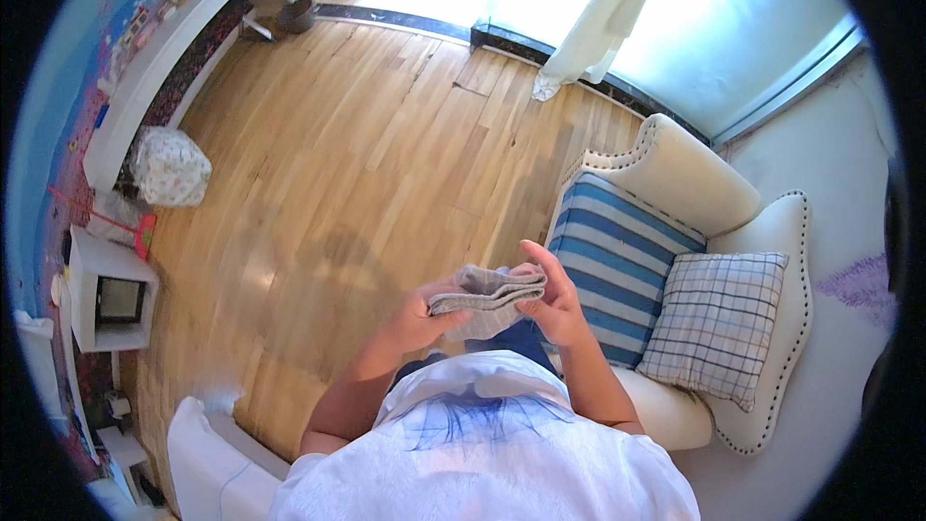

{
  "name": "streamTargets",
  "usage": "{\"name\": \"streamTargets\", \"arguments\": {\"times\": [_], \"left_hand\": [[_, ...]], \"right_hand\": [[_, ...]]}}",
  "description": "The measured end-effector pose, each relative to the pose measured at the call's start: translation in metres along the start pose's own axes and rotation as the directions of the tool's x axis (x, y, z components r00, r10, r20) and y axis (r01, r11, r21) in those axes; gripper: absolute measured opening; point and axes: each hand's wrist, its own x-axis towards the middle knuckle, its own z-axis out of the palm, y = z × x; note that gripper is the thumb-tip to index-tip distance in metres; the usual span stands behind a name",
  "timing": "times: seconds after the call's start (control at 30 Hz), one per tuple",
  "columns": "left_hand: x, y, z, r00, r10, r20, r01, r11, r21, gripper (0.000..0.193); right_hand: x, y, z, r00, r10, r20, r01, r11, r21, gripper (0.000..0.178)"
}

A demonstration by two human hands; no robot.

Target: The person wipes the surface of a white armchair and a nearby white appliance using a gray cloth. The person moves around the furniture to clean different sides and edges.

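Observation:
In front of my waist I hold a folded grey cloth (487, 299), soft and layered like a pair of socks, though its exact kind is unclear. A thin dark line runs along its edge. My left hand (422, 316) grips its left end, thumb on the near side. At the other end, my right hand (556, 307) pinches the fold, with one finger raised above it. Part of the cloth hangs below the fold, between my hands.
A cream armchair (709, 178) with a striped seat and a checked pillow (716, 326) stands at my right. Along the left wall are a white shelf (169, 63), a patterned bag (171, 166) and a white cabinet (85, 299). Curtains (603, 24) hang at the far windows.

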Motion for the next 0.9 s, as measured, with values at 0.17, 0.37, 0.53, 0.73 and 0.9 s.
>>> {"name": "streamTargets", "arguments": {"times": [0.17,0.37,0.53,0.73,0.9], "left_hand": [[0.112,0.035,0.032,0.966,0.257,0.014,-0.252,0.934,0.252,0.022],[0.217,0.055,0.055,0.944,0.303,0.131,-0.330,0.853,0.404,0.025],[0.278,0.064,0.060,0.952,0.286,0.111,-0.304,0.834,0.461,0.020],[0.348,0.052,0.039,0.943,0.332,0.021,-0.302,0.827,0.474,0.017],[0.419,0.047,0.017,0.935,0.349,0.062,-0.340,0.835,0.433,0.019]], "right_hand": [[0.061,-0.056,-0.075,0.956,-0.245,0.163,0.291,0.870,-0.399,0.047],[0.108,-0.110,-0.145,0.944,-0.293,0.153,0.310,0.624,-0.718,0.033],[0.136,-0.113,-0.190,0.954,-0.300,0.027,0.202,0.572,-0.795,0.024],[0.172,-0.115,-0.218,0.945,-0.236,-0.228,-0.009,0.677,-0.736,0.020],[0.226,-0.111,-0.238,0.906,-0.271,-0.324,0.014,0.785,-0.619,0.019]]}}
